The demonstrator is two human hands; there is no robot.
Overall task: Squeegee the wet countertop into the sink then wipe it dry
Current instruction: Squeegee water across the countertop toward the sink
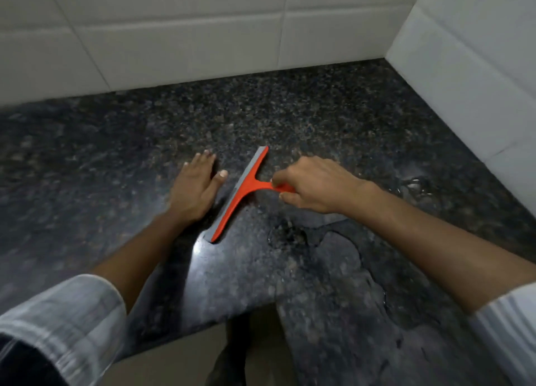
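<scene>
- No brand, label or writing can be read anywhere, not on the squeegee and not on the walls.
- The squeegee is orange with a grey blade strip; it lies on the dark speckled countertop, its blade running diagonally from the far right end down to the near left end.
- The right hand curls its fingers round the squeegee's handle (the handle's end is hidden inside the grip), just right of the blade.
- The left hand lies flat on the stone just left of the blade, fingers straight and close together, thumb out toward the blade but apart from it.
- Both forearms are bare, with 2 pale rolled sleeves at the near corners of the view.
- Right of and nearer than the squeegee a sheet of water spreads over the stone, with a further wet patch well to the right of it, near the side wall.
- Beyond the squeegee stands a white tiled back wall; to its right a second tiled wall meets the first in a corner.
- Left of the squeegee the countertop runs on to the frame edge with nothing standing on it; the counter's front edge lies nearer than the squeegee, with floor below.
- No sink shows in this view.
</scene>
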